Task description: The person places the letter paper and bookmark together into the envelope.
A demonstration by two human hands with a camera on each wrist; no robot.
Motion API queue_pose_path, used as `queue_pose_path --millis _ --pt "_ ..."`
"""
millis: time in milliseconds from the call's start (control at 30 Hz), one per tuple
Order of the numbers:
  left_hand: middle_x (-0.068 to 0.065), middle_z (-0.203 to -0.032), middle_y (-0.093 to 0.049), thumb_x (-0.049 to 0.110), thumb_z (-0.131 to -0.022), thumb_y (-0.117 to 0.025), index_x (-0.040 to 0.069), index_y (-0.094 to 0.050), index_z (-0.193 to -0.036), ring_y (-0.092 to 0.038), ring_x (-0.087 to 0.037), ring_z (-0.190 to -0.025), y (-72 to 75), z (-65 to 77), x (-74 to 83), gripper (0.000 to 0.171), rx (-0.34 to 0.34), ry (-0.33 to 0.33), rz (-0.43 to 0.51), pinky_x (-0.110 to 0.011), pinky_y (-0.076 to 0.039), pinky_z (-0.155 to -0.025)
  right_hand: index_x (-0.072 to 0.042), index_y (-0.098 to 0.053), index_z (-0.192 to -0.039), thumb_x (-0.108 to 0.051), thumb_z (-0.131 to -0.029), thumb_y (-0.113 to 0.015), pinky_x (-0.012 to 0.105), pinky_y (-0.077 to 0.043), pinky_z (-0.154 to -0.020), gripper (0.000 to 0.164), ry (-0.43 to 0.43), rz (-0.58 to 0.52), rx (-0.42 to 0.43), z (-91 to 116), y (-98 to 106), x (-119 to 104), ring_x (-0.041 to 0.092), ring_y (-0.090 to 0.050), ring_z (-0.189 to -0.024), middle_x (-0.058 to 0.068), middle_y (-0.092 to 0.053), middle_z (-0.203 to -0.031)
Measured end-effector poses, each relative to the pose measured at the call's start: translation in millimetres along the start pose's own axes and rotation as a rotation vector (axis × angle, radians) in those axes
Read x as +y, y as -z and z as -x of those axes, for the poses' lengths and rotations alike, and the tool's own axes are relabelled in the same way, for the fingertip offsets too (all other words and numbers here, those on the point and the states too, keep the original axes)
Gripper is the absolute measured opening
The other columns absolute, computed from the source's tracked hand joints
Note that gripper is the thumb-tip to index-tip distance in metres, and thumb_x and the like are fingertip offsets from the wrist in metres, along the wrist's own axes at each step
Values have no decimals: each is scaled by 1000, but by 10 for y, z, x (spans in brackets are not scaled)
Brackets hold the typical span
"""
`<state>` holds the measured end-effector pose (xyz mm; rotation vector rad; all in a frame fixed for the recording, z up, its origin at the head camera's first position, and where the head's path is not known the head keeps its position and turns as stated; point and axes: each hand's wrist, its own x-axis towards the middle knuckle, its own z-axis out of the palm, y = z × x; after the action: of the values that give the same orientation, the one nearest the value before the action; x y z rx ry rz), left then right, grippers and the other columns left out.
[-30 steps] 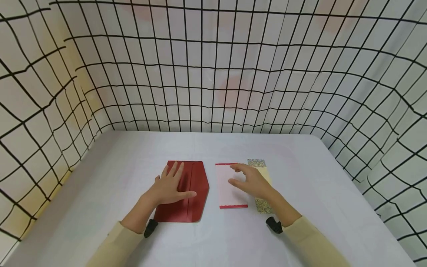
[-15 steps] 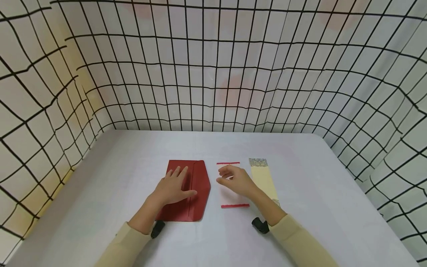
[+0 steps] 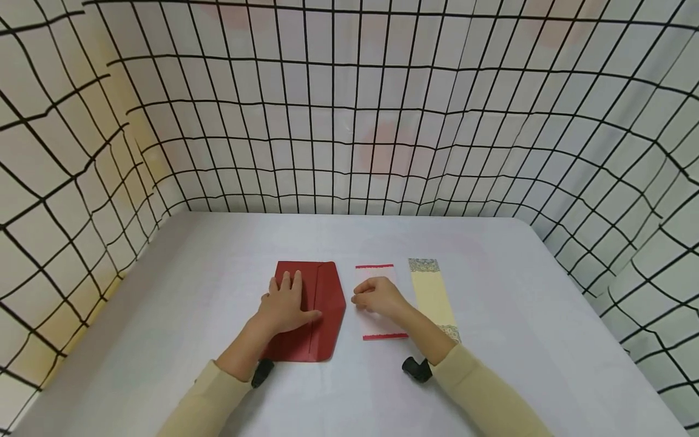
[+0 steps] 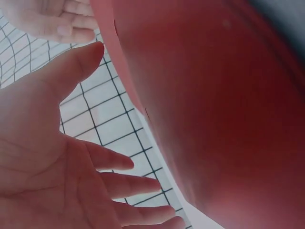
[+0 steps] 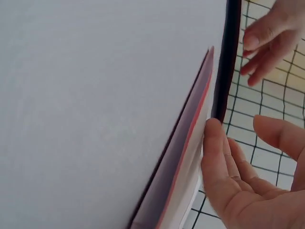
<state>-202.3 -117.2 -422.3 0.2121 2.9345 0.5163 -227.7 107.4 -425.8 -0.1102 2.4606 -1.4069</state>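
Observation:
A red envelope [image 3: 327, 331] lies on the white table, its pointed flap toward the right. My left hand [image 3: 284, 309] is over its left half, fingers spread and fairly straight; the left wrist view shows the palm beside the envelope's red face [image 4: 214, 109]. Right of the envelope lies a pale pink card [image 3: 377, 326] with red strips along its far and near edges. My right hand [image 3: 381, 297] is over this card, fingers bent toward its left edge. In the right wrist view, the index fingertip [image 5: 213, 129] is at the card's edge [image 5: 190, 129], and the thumb [image 5: 276, 133] stands apart.
Beyond the right hand lies a cream strip of paper [image 3: 431, 291] with glittery silver-gold ends. A white wall with a black grid [image 3: 349, 127] surrounds the back and sides of the white table [image 3: 519, 291]. Small black wrist cameras [image 3: 417, 369] sit under both wrists.
My right hand has moved left from beside the cream strip to the card's left edge, its fingers drawing closer together, uncovering the strip. The left hand has stayed over the envelope.

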Motion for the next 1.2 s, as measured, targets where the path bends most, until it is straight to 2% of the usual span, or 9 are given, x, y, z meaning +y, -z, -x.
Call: queue_pose_path --millis 67,300,500,667,933,1200 --pt "-33 -151 -25 43 -80 -75 -6 -23 -150 -20 -57 -135 -14 -1 11 100 -2 12 15 -66 -37 -96 2 -68 -101 -9 -85 -70 29 -54 -71 20 -32 -38 -3 -16 -29 -7 15 -67 -77 5 -71 -85" --pt "-35 -150 -22 37 -79 -77 -4 -20 -152 -23 -61 -131 -38 -8 46 102 -17 58 55 -65 -45 -86 8 -70 -96 -3 -85 -67 26 -54 -71 15 -62 -114 -40 -70 -122 -62 16 -70 -68 11 -71 -77" --pt "-36 -150 -21 33 -80 -75 -2 -20 -152 -26 -61 -130 -42 -11 84 97 -43 74 69 -64 -46 -86 9 -70 -91 -2 -88 -66 20 -52 -58 12 -115 -152 -59 -107 -196 -94 11 -64 -53 10 -67 -66" --pt "-37 -149 -23 32 -80 -74 -2 -23 -151 -29 -61 -127 -47 -5 96 94 -40 76 64 -64 -46 -86 11 -68 -88 1 -88 -65 20 -52 -54 10 -136 -190 -45 -126 -234 -106 11 -63 -49 10 -65 -61" --pt "-37 -149 -25 36 -83 -70 -2 -27 -150 -29 -61 -129 -31 16 78 88 -23 99 68 -68 -41 -89 11 -66 -88 4 -87 -64 23 -54 -55 8 -138 -264 -37 -114 -225 -118 12 -64 -52 12 -65 -63" --pt "-32 -149 -31 36 -84 -64 5 -32 -149 -33 -56 -129 67 69 31 79 45 63 96 -74 -26 -95 11 -67 -88 4 -87 -64 23 -54 -56 8 -121 -314 -23 -86 -196 -142 12 -64 -53 12 -66 -65"
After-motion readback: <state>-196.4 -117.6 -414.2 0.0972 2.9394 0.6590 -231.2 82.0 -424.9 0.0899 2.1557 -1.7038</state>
